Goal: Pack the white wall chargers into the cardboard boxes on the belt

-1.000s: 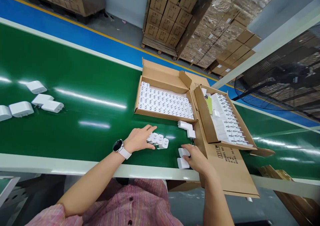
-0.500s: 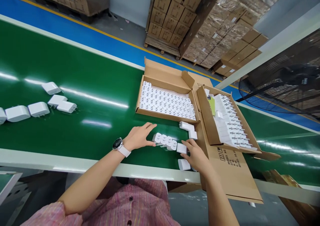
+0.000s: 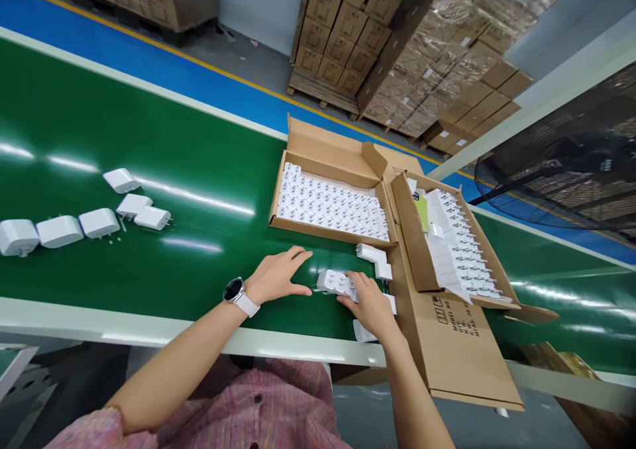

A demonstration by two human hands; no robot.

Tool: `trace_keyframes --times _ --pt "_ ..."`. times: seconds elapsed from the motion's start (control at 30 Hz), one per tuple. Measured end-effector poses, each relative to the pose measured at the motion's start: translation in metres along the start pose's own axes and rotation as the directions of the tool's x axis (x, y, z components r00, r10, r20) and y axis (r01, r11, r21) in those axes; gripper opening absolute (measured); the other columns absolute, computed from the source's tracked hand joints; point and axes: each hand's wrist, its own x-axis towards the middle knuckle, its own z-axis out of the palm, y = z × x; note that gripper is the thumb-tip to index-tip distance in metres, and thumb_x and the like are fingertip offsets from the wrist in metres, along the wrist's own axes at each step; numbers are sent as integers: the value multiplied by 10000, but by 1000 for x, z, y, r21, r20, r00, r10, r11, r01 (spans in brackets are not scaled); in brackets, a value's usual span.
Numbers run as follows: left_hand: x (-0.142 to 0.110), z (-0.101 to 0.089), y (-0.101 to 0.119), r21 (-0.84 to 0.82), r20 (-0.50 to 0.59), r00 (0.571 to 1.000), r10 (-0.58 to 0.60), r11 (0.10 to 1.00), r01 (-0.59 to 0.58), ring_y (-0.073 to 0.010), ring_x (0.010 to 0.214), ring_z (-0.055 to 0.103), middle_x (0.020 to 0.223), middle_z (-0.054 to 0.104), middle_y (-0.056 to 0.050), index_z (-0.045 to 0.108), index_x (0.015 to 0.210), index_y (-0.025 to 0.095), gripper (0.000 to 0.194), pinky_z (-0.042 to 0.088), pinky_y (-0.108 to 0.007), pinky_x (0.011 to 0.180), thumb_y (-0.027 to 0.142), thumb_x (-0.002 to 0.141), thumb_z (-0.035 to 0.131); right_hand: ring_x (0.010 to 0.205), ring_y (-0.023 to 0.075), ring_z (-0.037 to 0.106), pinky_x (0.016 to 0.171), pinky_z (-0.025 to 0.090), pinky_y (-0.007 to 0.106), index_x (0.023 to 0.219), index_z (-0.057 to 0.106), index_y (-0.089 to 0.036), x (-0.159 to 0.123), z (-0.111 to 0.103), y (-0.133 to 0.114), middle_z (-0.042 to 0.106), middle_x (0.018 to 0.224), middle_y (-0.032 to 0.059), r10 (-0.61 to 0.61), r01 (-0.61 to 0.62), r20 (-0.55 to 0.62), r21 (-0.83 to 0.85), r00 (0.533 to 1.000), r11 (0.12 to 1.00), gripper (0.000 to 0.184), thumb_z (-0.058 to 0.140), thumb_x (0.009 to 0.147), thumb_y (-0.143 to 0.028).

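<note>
My left hand (image 3: 275, 275) lies open and palm-down on the green conveyor belt (image 3: 149, 118), its fingertips just left of a short row of white wall chargers (image 3: 330, 281). My right hand (image 3: 368, 304) covers the row's right end, fingers closed over a charger there. More white chargers lie close by: a pair (image 3: 372, 257) beside the box corner, one (image 3: 390, 304) right of my right hand, and one (image 3: 364, 331) below it. Farther left, several loose chargers (image 3: 99, 223) lie on the belt.
An open cardboard box (image 3: 328, 204) packed with white chargers and a second box (image 3: 447, 237) stand on the belt's right part, over a flattened carton (image 3: 457, 343). Stacked pallets of cartons (image 3: 338, 45) and a large fan (image 3: 556, 171) stand beyond the belt.
My right hand has moved left onto the row of chargers, and the row looks pushed closer together. The loose chargers at left have shifted right along the belt.
</note>
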Motion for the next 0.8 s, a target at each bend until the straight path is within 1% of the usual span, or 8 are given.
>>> trace_keyframes --times 0.13,0.23,0.37,0.43,0.5,0.67,0.73,0.8 --pt "-1 5 5 -154 -139 990 36 986 -58 -365 1362 581 1547 546 -104 529 1478 273 728 519 -498 1104 546 859 797 1003 296 695 802 563 402 1231 602 -239 -16 -12 16 726 1149 107 114 -79 -154 217 981 973 366 601 957 -481" --pt "-5 8 17 -420 -211 974 76 893 -161 -339 1366 572 1553 531 -118 548 1476 275 717 494 -496 1142 577 868 779 993 288 700 819 571 394 1245 593 -224 -32 -27 0 726 1143 121 144 -36 -272 366 952 930 451 633 943 -556" --pt "-12 5 37 -761 -150 980 130 618 -198 -311 1231 657 1530 545 -165 550 1497 241 878 586 -414 976 680 785 815 1061 273 697 841 585 365 1241 623 -263 -39 -41 -51 721 1198 112 -121 205 -200 480 972 853 356 649 967 -488" --pt "-15 1 43 -832 -120 980 160 522 -187 -318 1210 669 1439 629 -166 641 1412 214 796 563 -429 1017 697 799 796 1092 279 690 889 587 395 1233 640 -273 -34 -43 -73 722 1208 111 -247 308 -185 496 951 812 295 631 989 -438" --pt "-15 -3 45 -859 -118 977 176 475 -189 -330 1224 666 1334 705 -155 726 1301 197 661 522 -456 1082 686 857 747 1120 291 681 929 585 433 1244 642 -273 -27 -43 -84 721 1221 114 -303 359 -193 489 933 795 284 626 996 -411" --pt "-12 -6 43 -867 -154 987 53 472 -160 -300 1149 707 1246 756 -146 809 1124 157 576 545 -433 1049 616 1048 470 1149 303 668 955 582 456 1297 624 -275 -18 -40 -83 713 1255 115 -343 370 -146 480 928 795 353 661 980 -426" --pt "-11 -5 41 -844 -140 990 13 522 -126 -278 1117 718 1232 760 -135 810 1108 151 623 557 -411 1025 569 1093 348 1182 304 659 963 578 449 1328 610 -279 -14 -35 -83 696 1310 113 -347 355 -111 484 932 800 398 687 962 -413" --pt "-10 -7 36 -773 -112 994 -1 629 -86 -263 1151 705 1250 752 -121 789 1163 156 640 547 -391 1035 531 1112 272 1155 308 669 937 581 445 1326 611 -275 -7 -25 -89 703 1290 107 -321 300 -31 449 947 842 414 713 936 -366"
